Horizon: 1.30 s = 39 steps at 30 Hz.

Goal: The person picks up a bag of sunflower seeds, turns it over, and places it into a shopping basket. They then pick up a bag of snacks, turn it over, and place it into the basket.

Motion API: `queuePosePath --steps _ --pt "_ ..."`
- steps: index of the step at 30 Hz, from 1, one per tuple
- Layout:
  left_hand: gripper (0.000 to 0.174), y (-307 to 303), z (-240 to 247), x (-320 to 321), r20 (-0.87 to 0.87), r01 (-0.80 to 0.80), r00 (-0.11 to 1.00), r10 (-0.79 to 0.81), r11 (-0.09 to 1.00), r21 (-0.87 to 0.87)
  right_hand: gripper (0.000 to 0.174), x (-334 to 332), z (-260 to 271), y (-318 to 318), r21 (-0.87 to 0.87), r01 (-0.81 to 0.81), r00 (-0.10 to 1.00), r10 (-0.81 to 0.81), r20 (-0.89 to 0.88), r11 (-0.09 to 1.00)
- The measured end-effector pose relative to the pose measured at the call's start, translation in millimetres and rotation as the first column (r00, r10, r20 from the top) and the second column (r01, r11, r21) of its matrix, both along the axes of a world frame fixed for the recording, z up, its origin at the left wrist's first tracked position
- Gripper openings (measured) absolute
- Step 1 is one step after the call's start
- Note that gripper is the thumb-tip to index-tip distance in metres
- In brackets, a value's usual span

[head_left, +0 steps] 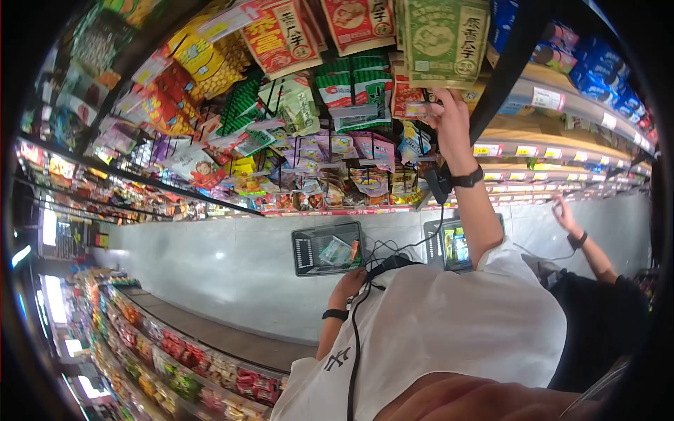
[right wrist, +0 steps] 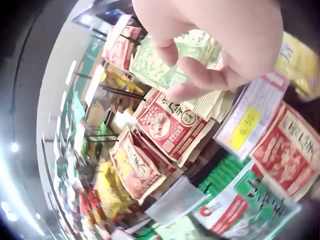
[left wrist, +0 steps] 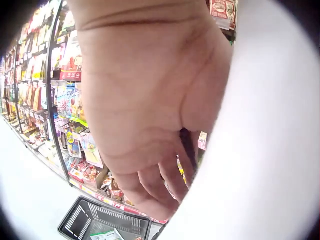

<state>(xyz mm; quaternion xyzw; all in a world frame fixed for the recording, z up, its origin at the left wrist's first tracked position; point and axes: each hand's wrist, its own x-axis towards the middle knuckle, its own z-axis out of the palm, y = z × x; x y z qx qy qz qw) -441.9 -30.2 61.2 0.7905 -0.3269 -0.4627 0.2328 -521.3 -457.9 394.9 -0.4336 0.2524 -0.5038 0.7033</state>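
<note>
The right hand [head_left: 453, 126] is held at the lower edge of a green packet [head_left: 446, 38], displayed beside red packets [right wrist: 170, 127]. Its fingers are seen bent and apart; whether the packet is pinched cannot be told. The left hand [head_left: 349, 284] is lowered; its loose fingers and bare palm are shown only by its wrist view. On the floor [head_left: 210, 252], one basket [left wrist: 72, 220] is seen there also; a second basket [head_left: 433, 245], only in the head view.

Remotely, I see price labels [head_left: 549, 98] along the shelf's front edge [head_left: 581, 109], blue packets [head_left: 605, 74] above it, red packs [head_left: 181, 348] near the opposite rack's edge [head_left: 210, 325].
</note>
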Motion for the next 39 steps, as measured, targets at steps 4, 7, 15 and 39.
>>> queuePosePath --steps 4,7,15,39 --pt "0.045 -6.0 9.5 4.0 0.061 0.057 0.997 -0.054 0.997 -0.046 0.024 8.8 -6.9 -4.1 0.103 0.134 0.984 -0.145 0.108 0.986" --pt "0.043 -8.4 23.4 5.1 0.007 0.072 0.997 -0.072 0.997 -0.018 0.02 5.9 -12.5 11.4 0.035 0.231 0.957 -0.234 0.169 0.972" --pt "0.043 24.4 18.3 17.2 0.073 0.111 0.991 -0.111 0.994 0.005 0.018 -7.2 -5.1 41.4 0.013 -0.007 0.897 0.001 0.443 1.0" --pt "0.054 102.8 233.5 128.3 -0.194 -0.366 0.929 0.315 0.709 -0.603 0.034 58.1 -71.1 244.4 0.007 -0.51 0.86 0.51 -0.008 0.86"
